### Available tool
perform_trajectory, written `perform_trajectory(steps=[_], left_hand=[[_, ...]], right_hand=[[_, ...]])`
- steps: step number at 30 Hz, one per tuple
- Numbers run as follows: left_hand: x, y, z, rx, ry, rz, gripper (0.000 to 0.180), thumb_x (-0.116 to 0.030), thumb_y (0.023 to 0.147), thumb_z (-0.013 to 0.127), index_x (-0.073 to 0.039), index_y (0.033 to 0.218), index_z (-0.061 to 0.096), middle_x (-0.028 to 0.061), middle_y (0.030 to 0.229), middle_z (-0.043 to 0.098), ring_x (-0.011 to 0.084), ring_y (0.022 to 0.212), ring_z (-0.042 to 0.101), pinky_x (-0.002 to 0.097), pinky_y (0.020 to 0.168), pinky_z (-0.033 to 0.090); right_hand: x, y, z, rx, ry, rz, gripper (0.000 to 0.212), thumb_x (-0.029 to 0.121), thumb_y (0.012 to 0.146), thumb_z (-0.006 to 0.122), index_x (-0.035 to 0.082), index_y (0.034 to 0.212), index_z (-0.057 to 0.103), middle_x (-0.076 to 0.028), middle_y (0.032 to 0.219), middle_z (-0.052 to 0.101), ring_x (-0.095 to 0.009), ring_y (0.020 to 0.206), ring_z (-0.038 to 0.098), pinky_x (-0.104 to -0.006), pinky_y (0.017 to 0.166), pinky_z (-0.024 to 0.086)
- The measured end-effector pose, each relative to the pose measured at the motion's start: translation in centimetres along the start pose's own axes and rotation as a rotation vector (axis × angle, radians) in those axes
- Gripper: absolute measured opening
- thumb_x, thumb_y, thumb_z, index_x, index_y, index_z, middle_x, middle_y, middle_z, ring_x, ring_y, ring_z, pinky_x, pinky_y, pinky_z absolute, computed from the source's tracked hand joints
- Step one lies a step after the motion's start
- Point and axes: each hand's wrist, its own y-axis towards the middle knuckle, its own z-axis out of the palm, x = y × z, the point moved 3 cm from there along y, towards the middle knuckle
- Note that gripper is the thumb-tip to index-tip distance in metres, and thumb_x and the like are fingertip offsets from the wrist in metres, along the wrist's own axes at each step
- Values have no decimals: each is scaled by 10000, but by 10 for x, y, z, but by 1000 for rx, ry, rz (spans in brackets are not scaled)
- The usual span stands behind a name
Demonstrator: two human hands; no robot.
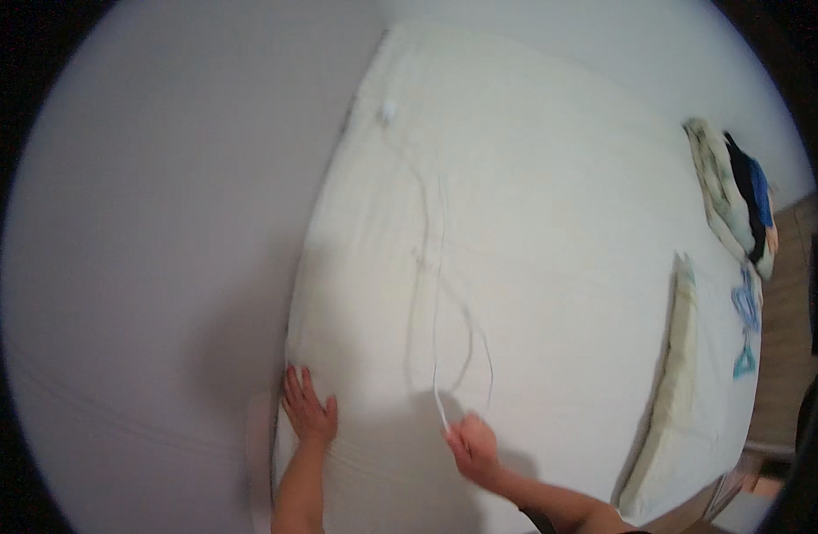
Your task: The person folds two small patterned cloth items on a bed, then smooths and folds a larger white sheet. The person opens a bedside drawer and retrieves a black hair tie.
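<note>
My right hand is closed around a thin white cable, over the lower middle of a bed with a cream sheet. From the fist the cable runs up and away, and a loop of it hangs down to the right of the hand. Toward the far left of the bed a small white block shows, blurred; whether it is joined to the cable I cannot tell. My left hand rests palm down with fingers spread on the sheet's left edge, beside the wall, and holds nothing.
A pale wall borders the bed's left side. On the right lie a cream pillow, folded clothes, blue hangers and a teal hanger. Brown wooden floor shows beyond the bed's right edge.
</note>
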Motion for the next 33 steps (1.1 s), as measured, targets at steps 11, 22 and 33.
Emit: perform_trajectory(steps=[11,22,33], left_hand=[[-160,-175,16,573,-1298,-804,546,-303,873,464,12,1274,272,171,1125,442,283,940,497,393,849,392],[-326,-260,-128,461,-1725,-4,292,-310,907,407,-41,908,518,-24,594,414,112,472,360,240,451,290],[-535,-531,-157,475,-568,1836,271,-130,659,583,-73,924,598,114,934,578,262,846,551,386,713,438]], right_hand=[[105,-289,-144,355,604,221,173,158,885,475,13,817,537,-114,711,463,-291,684,481,-378,592,378],[69,-369,-255,147,1399,725,176,201,879,496,29,867,530,-112,932,570,-216,888,538,-316,797,410],[103,-369,-504,-528,1468,560,123,48,794,484,40,913,454,-118,673,517,-165,486,508,-264,402,401]])
